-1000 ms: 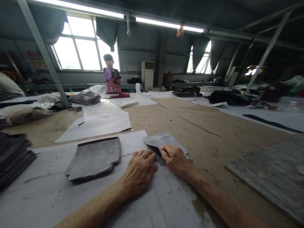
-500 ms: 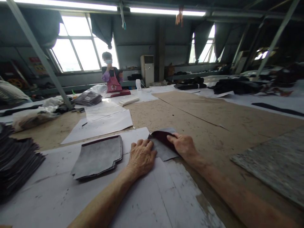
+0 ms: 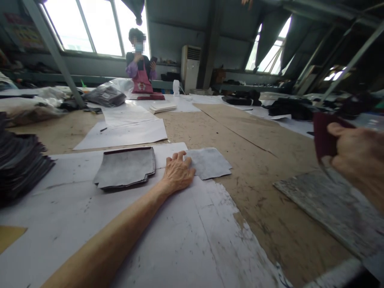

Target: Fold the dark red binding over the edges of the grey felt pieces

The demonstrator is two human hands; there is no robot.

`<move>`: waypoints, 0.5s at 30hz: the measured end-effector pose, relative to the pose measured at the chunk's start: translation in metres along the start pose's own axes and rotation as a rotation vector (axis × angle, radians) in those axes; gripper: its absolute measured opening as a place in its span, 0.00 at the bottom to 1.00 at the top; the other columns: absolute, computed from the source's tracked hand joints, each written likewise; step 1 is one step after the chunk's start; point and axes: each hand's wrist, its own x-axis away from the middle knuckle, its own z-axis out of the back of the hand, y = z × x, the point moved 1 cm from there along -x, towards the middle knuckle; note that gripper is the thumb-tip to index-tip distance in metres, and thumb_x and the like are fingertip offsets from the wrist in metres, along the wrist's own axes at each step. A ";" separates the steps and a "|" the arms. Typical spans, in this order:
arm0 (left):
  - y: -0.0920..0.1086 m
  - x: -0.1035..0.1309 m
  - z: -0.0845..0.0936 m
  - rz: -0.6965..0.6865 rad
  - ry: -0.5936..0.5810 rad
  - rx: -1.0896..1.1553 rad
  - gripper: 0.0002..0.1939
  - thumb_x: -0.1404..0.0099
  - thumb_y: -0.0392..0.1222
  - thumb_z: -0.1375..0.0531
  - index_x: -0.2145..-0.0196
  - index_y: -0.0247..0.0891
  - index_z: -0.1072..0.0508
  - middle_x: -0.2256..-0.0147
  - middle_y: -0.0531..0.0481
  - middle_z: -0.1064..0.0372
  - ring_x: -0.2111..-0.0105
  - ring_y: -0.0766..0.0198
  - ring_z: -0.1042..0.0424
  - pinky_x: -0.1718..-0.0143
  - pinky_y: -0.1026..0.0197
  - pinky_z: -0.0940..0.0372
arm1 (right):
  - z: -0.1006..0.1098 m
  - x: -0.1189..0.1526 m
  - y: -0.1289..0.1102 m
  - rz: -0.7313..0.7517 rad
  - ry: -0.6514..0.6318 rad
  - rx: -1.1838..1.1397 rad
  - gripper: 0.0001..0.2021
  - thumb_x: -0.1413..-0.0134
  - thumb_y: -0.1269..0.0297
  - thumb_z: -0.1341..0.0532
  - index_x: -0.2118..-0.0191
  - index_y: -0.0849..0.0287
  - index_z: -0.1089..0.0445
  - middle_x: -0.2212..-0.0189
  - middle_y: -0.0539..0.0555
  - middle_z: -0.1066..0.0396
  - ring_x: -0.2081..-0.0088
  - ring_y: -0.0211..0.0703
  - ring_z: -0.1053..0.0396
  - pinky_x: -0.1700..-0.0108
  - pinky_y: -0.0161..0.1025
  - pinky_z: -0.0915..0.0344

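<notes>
The left hand (image 3: 179, 172) presses the pale grey fabric piece (image 3: 210, 163) just beyond it, fingers half-curled; the right hand (image 3: 357, 156), well off rightward, pinches a dark maroon fabric piece (image 3: 324, 136). Firm pressure and a light pinch should prevent creases.

From the wearer's head, the one view faced forward and down across the table (image 3: 252, 160), with left hand (image 3: 179, 172) and right hand (image 3: 357, 156) near, windows (image 3: 87, 28) far off.
</notes>
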 end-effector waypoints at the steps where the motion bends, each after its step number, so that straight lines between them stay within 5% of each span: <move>1: 0.000 0.001 0.002 0.016 0.006 0.041 0.17 0.40 0.43 0.43 0.53 0.36 0.34 0.43 0.42 0.49 0.46 0.49 0.47 0.47 0.42 0.51 | -0.001 0.011 -0.014 -0.025 0.057 0.008 0.23 0.38 0.52 0.60 0.61 0.59 0.33 0.79 0.51 0.34 0.81 0.37 0.41 0.80 0.36 0.44; 5: -0.006 0.015 0.021 0.134 -0.069 0.228 0.20 0.32 0.47 0.56 0.51 0.32 0.35 0.51 0.40 0.37 0.58 0.59 0.32 0.58 0.55 0.37 | -0.021 0.071 -0.092 0.004 0.076 -0.012 0.12 0.44 0.60 0.47 0.70 0.59 0.31 0.81 0.50 0.33 0.80 0.38 0.38 0.78 0.36 0.44; 8: -0.020 0.040 0.046 0.216 -0.270 0.346 0.31 0.33 0.53 0.64 0.58 0.28 0.30 0.65 0.41 0.29 0.71 0.62 0.28 0.73 0.61 0.35 | -0.045 0.123 -0.160 0.431 -0.061 -0.168 0.13 0.46 0.71 0.51 0.76 0.60 0.34 0.82 0.51 0.35 0.80 0.37 0.38 0.78 0.35 0.45; 11: -0.035 0.071 0.077 0.285 -0.448 0.371 0.27 0.39 0.57 0.53 0.63 0.30 0.27 0.73 0.45 0.29 0.76 0.63 0.30 0.78 0.64 0.38 | -0.062 0.164 -0.220 0.644 0.002 -0.365 0.15 0.50 0.77 0.56 0.78 0.60 0.35 0.83 0.53 0.38 0.82 0.39 0.41 0.82 0.37 0.49; 15: -0.043 0.101 0.101 0.355 -0.502 0.279 0.16 0.53 0.47 0.39 0.68 0.35 0.26 0.78 0.53 0.33 0.77 0.65 0.34 0.78 0.66 0.44 | -0.078 0.192 -0.281 0.684 0.152 -0.346 0.15 0.54 0.78 0.55 0.82 0.60 0.37 0.87 0.52 0.44 0.87 0.41 0.47 0.87 0.38 0.58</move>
